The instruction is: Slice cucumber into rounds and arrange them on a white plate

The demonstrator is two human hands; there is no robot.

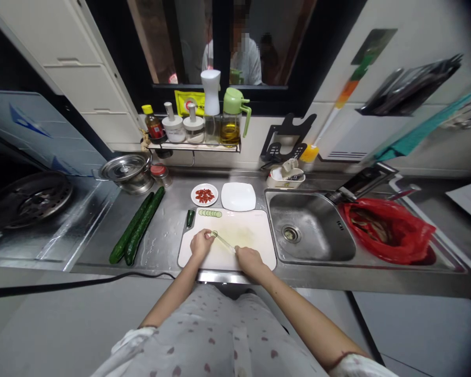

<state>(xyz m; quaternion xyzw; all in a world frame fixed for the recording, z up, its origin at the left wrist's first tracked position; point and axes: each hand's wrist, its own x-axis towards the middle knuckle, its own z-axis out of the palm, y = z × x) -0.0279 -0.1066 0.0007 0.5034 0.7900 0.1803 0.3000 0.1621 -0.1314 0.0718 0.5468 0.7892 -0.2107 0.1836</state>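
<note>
Over the white cutting board [255, 222], my left hand [201, 244] pinches a small round piece with a green rim, seemingly a cucumber slice [214, 234]. My right hand [251, 261] is closed on one end of a thin pale tool [224, 242]; whether it is a knife or a stick I cannot make out. The tool's far end reaches the slice at my left fingertips. A row of cucumber slices [210, 213] lies along the board's upper left edge. Beside them are short dark green cucumber ends [190, 218].
Behind the board stand a plate of chopped red pieces [204, 195] and a white square plate [238, 196]. Two whole cucumbers [139, 225] lie left, near a steel pot [127, 173]. To the right are the sink [314, 248] and a red plastic bag [388, 235]. A condiment shelf [196, 147] hangs above.
</note>
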